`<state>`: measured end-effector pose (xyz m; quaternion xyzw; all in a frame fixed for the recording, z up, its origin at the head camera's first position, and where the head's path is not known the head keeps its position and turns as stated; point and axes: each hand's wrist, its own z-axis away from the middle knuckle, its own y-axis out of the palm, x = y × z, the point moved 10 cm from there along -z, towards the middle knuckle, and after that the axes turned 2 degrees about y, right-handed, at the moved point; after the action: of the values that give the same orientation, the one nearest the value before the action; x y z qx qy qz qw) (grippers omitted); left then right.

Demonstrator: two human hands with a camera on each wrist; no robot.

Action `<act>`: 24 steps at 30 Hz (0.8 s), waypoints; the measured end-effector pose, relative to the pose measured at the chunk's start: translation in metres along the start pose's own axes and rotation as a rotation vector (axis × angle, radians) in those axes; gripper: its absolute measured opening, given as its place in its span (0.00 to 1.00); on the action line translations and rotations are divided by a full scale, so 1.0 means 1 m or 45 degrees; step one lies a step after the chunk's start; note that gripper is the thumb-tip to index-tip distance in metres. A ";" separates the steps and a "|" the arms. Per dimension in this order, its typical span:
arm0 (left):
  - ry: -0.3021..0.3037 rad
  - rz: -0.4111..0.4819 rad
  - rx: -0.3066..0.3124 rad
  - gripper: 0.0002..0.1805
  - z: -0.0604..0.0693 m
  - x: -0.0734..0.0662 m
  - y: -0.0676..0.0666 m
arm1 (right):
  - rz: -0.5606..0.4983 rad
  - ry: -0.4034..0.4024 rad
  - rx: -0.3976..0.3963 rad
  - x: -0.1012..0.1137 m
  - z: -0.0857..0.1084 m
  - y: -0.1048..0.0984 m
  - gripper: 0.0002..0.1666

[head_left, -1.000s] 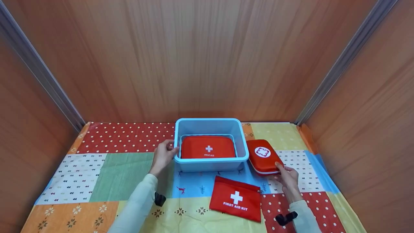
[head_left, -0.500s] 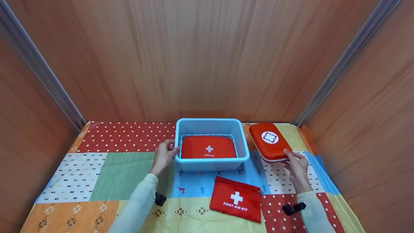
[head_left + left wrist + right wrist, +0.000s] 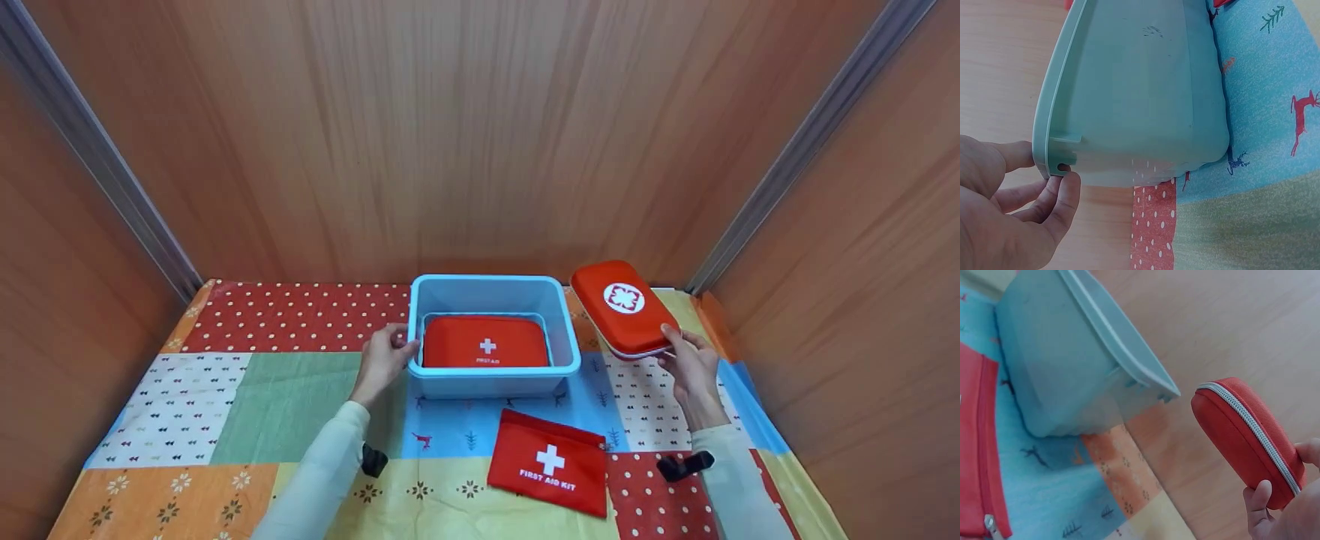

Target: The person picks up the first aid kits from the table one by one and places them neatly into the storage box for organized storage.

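Head view: we see the right hand (image 3: 694, 367) gripping the near end of a red hard-shell zip case (image 3: 624, 309), beside the light-blue plastic bin (image 3: 491, 386). Left hand (image 3: 382, 360) pinches the bin's left rim. Red FIRST AID bag (image 3: 461, 341) inside; flat FIRST AID KIT pouch (image 3: 549, 463) on the patchwork tablecloth (image 3: 300, 397) in front. We judge the step a carry, bin steadied; packing the case would call for bringing it over the right rim, then lowering.

Left wrist view: thumb and fingers clamp the rim's corner; small hole (image 3: 1064, 167) there, which the head view misses.

Right wrist view: case clear of cloth and bin, grey zip (image 3: 1252, 424) showing; pouch's zip pull (image 3: 991, 526) discernible. Bin's contents hidden.
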<state>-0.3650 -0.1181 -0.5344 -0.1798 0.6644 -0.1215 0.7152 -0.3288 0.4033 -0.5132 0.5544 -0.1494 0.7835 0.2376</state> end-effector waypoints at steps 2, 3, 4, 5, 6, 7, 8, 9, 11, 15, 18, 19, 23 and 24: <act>-0.001 -0.003 -0.003 0.24 0.000 0.000 0.000 | -0.019 -0.026 0.044 0.005 0.001 0.010 0.25; -0.001 -0.007 -0.004 0.24 0.000 0.000 0.000 | -0.026 -0.042 0.067 0.008 0.002 0.015 0.25; 0.001 -0.006 -0.003 0.24 0.000 -0.001 0.000 | -0.034 -0.050 0.088 0.010 0.002 0.020 0.24; 0.001 -0.005 -0.002 0.24 0.000 -0.001 0.000 | -0.036 -0.057 0.106 0.013 0.003 0.025 0.25; 0.000 -0.004 -0.002 0.24 0.000 0.000 0.000 | -0.030 -0.066 0.123 0.015 0.004 0.030 0.25; -0.003 -0.001 -0.001 0.23 0.000 0.000 0.000 | -0.021 -0.072 0.139 0.017 0.004 0.035 0.25; -0.005 0.001 -0.001 0.23 0.000 0.000 0.000 | -0.011 -0.079 0.154 0.019 0.005 0.040 0.25; -0.008 0.003 -0.003 0.23 -0.001 0.000 0.000 | -0.002 -0.084 0.167 0.021 0.006 0.045 0.26; -0.015 0.006 -0.009 0.23 0.000 0.001 0.000 | 0.025 -0.090 0.190 0.024 0.007 0.054 0.27; -0.011 0.003 -0.018 0.23 0.000 0.000 0.000 | 0.065 -0.085 0.229 0.028 0.010 0.072 0.28; -0.007 0.003 -0.014 0.22 0.000 0.000 0.000 | 0.093 -0.085 0.260 0.028 0.011 0.085 0.29; -0.007 0.005 -0.013 0.22 0.000 0.000 0.001 | 0.106 -0.087 0.264 0.029 0.011 0.090 0.28; -0.007 0.012 -0.013 0.23 0.000 -0.001 0.000 | 0.149 -0.106 0.299 0.030 0.014 0.108 0.28; -0.005 0.011 -0.015 0.23 0.001 -0.001 0.000 | 0.162 -0.111 0.304 0.030 0.014 0.112 0.28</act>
<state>-0.3643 -0.1175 -0.5334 -0.1815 0.6646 -0.1143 0.7158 -0.3855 0.3082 -0.4767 0.6017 -0.1003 0.7843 0.1130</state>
